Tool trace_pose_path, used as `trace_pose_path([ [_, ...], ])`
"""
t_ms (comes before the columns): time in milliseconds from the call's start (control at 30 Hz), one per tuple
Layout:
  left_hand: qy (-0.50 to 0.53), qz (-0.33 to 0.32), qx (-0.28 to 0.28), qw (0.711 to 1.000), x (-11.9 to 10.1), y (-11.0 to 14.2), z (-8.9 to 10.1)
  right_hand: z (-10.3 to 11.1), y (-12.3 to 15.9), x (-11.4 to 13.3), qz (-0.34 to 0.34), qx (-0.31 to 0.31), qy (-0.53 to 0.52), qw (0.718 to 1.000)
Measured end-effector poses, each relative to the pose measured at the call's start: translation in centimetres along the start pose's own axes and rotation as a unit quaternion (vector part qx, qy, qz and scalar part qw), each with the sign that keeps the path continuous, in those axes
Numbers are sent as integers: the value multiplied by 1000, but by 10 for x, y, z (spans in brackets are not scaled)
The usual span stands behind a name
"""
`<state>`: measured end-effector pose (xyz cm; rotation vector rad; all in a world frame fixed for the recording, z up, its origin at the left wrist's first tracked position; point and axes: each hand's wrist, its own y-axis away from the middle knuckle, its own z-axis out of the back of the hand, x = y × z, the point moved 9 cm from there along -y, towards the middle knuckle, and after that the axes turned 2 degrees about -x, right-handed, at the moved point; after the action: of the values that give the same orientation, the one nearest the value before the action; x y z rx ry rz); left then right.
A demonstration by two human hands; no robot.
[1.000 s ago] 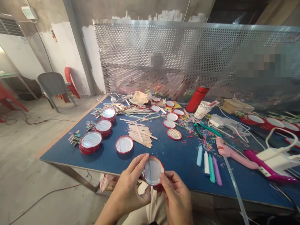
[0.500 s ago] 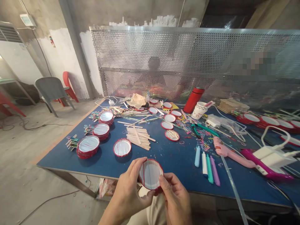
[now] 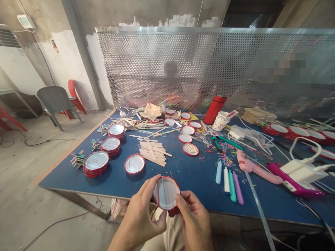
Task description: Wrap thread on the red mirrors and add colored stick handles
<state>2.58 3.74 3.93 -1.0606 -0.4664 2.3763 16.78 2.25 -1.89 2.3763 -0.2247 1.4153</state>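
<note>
Near the table's front edge I hold a red-rimmed jar lid (image 3: 167, 195), its pale inside facing me and thin bands stretched across it. My left hand (image 3: 140, 209) grips its left rim with the fingers; the left thumb hangs low by the bottom edge. My right hand (image 3: 195, 216) pinches the lower right rim between thumb and fingers. Another such lid (image 3: 134, 164) lies on the table just beyond. Left of it stand several stacks of banded lids, the nearest stack (image 3: 96, 163) with coloured sticks poking out at its side.
Wooden craft sticks (image 3: 153, 153) lie mid-table on the blue tabletop (image 3: 180, 167). To the right are coloured tubes (image 3: 226, 181), a pink glue gun (image 3: 256, 169), a magenta power strip (image 3: 295, 183), pliers and loose rubber bands. A red flask (image 3: 214, 109) stands before the perforated metal screen (image 3: 146, 62).
The view has shifted slightly, so everything sits a little further left. My left thumb has dropped a little away from the lid's bottom rim. Both hands still hold the lid.
</note>
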Motion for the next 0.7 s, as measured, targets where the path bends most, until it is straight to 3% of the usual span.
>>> trace_pose_path([
  [367,27,-1,12,1000,2,-1,2,5,-8,-12,-21,21,0,1000],
  [533,61,8,31,998,5,-1,2,4,-2,-4,-5,-12,-12,1000],
  [700,190,84,49,977,21,1,2,3,6,2,35,-20,39,998],
])
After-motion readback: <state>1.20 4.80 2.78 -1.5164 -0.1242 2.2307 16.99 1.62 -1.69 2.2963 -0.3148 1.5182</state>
